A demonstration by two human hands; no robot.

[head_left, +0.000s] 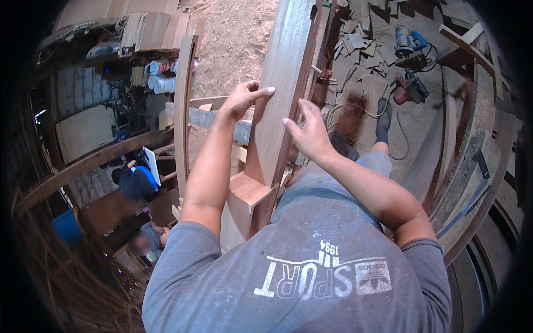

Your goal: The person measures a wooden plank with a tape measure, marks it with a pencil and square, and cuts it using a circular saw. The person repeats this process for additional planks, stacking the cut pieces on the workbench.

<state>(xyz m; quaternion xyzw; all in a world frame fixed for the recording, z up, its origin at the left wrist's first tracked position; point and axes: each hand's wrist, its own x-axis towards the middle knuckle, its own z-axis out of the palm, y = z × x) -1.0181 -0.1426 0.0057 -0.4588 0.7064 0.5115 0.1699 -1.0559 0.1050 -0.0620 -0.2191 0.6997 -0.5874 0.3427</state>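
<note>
the grey t-shirt [311, 266] fills the lower middle of the frame, nearest the lens, both bare forearms rising from it toward the centre. the left hand [240, 101] rests on the left edge of a long reddish wooden plank [286, 83], thumb and fingers curled over that edge in a loose hold. the right hand [308, 132] lies open and flat against the plank's face, fingers spread, pressing rather than clasping. the plank runs from the top centre of the frame down to a stepped wooden block [250, 202] just below the hands, so the wood lies between and under both palms, touching each. to steady it well, it seems wise to keep the flat palm pushing square on the face while the curled fingers guide the edge, clear of the block's joint. power tools [410, 66] lie on the sawdust floor at upper right, well apart.
</note>
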